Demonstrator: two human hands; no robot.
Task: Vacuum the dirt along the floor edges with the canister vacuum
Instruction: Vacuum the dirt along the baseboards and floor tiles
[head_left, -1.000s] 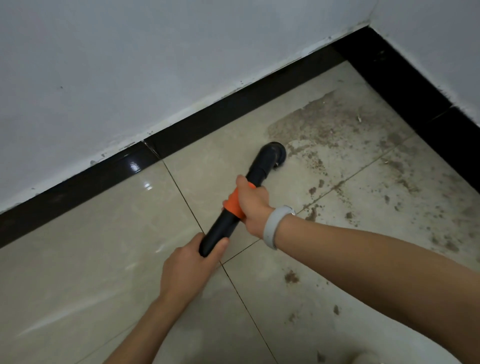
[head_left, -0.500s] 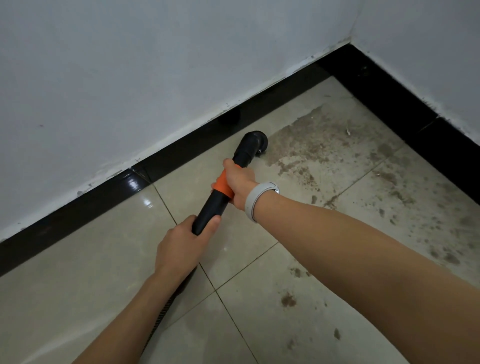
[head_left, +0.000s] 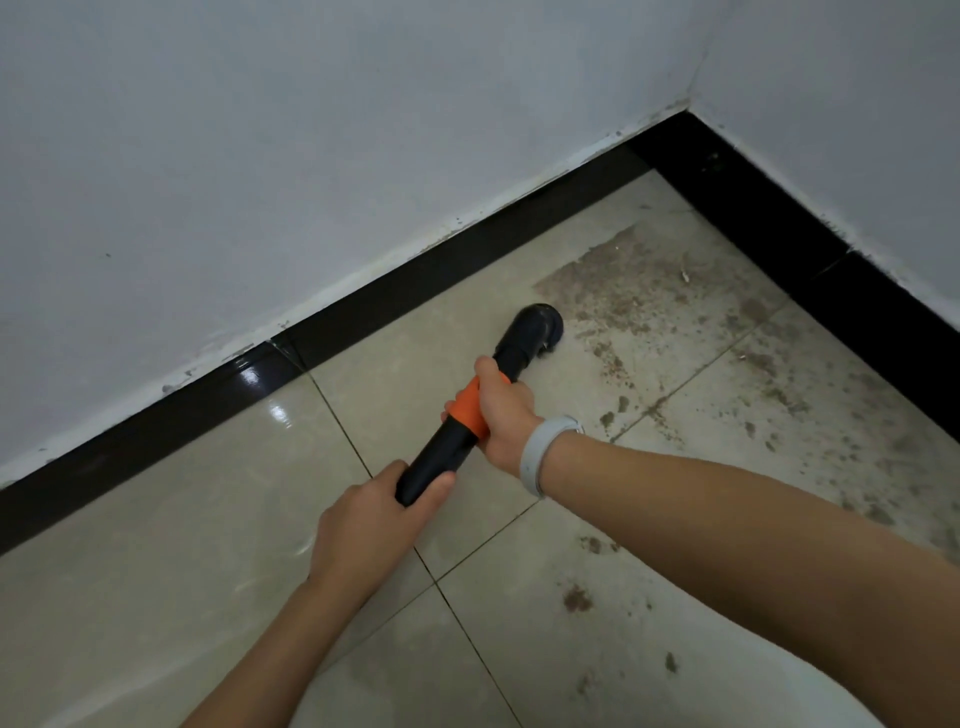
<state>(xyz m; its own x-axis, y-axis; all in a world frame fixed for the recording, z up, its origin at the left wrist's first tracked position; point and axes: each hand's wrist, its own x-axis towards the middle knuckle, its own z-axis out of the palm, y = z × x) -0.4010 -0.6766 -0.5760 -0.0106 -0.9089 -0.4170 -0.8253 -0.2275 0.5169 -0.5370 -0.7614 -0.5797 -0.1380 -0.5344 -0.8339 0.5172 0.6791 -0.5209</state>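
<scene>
head view, looking down into a room corner. a black wand (head_left: 447, 457) with an orange collar (head_left: 467, 408) runs diagonally from lower left to upper right across the tiled floor (head_left: 156, 571). its rounded black nozzle (head_left: 537, 327) sits on the floor at the near edge of a brown patch of dirt (head_left: 634, 296), near but apart from the black skirting (head_left: 415, 291) that lines the foot of the white wall (head_left: 260, 156). the right hand (head_left: 506, 415) is the forward grip: its fingers curl round the wand at the orange collar, grasping it, and a pale grey band (head_left: 540, 452) circles the wrist. the left hand (head_left: 369, 525) is the rear grip: its fingers and thumb wrap the wand's lower end, also grasping it. the dirt spreads from the nozzle toward the corner and along the right-hand skirting, with scattered specks and a few small clumps (head_left: 576, 597) on the tiles nearer the viewer. the tiles to the left of the wand look glossy, with a bright glint (head_left: 278, 413) close to the skirting. dark grout lines cross under the wand between the two hands. a blurred white shape (head_left: 810, 696) fills the lower right corner; what it is cannot be told.
</scene>
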